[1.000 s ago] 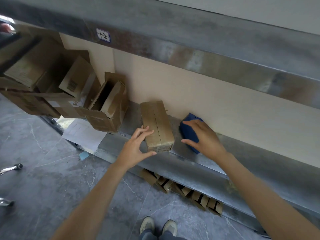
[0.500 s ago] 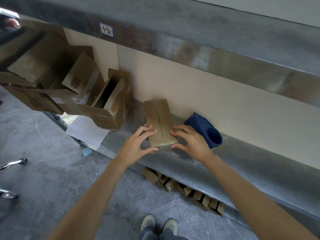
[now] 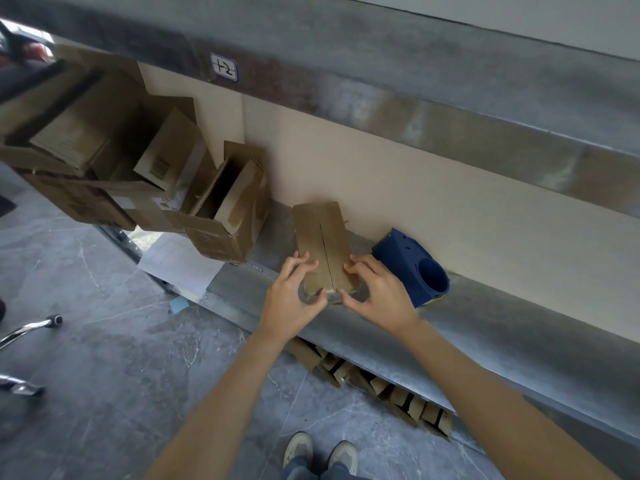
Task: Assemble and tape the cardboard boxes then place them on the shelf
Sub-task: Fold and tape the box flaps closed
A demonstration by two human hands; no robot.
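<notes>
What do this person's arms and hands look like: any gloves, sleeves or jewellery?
No gloves or sleeves are in view. The left hand and right hand are bare, with no ring, watch or bracelet showing. The left forearm and right forearm are also uncovered all the way to the picture's edge, with nothing strapped to them or marked on them.

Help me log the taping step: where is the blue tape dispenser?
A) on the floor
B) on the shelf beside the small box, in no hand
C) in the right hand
B: the blue tape dispenser sits on the shelf, while the left hand and right hand hold the small box.
</notes>
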